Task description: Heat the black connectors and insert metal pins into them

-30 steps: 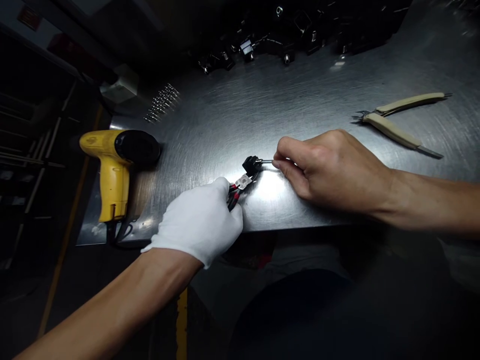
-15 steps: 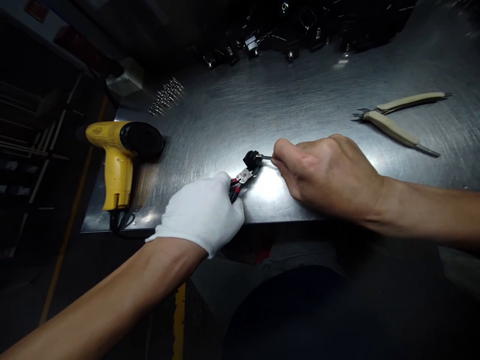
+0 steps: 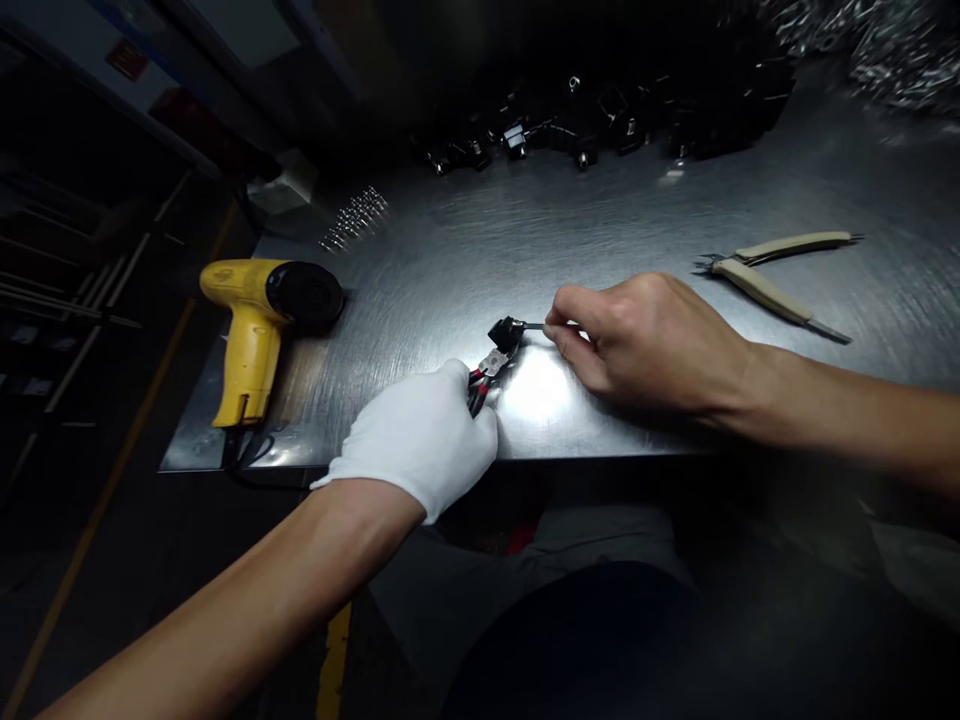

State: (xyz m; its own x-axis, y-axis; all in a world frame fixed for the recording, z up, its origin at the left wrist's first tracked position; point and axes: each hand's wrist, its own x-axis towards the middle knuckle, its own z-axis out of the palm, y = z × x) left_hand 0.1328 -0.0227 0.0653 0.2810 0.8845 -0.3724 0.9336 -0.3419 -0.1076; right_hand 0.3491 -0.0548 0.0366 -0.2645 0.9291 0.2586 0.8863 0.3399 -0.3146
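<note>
My left hand (image 3: 424, 435), in a white glove, is closed around red-and-black-handled pliers (image 3: 493, 363) near the table's front edge. At the plier jaws sits a small black part (image 3: 504, 333); whether the jaws bite on it I cannot tell. My bare right hand (image 3: 645, 345) pinches a thin grey metal rod (image 3: 534, 326) between thumb and forefinger. The rod's far end meets a small metal fitting on the black part. Most of the plier handles are hidden in the glove.
A yellow heat gun (image 3: 251, 330) lies on the metal table (image 3: 442, 270) at left. Small metal pins (image 3: 356, 217) stand in rows behind it. Cream-handled pliers (image 3: 772, 285) lie open at right. Black parts (image 3: 585, 155) are piled at the back, shiny metal pieces (image 3: 900, 60) at far right.
The view has shifted, bringing the metal pieces at far right into sight. Both hands keep their grips, and the rod still meets the black part. My right thumb and forefinger show a wider gap behind the pinch.
</note>
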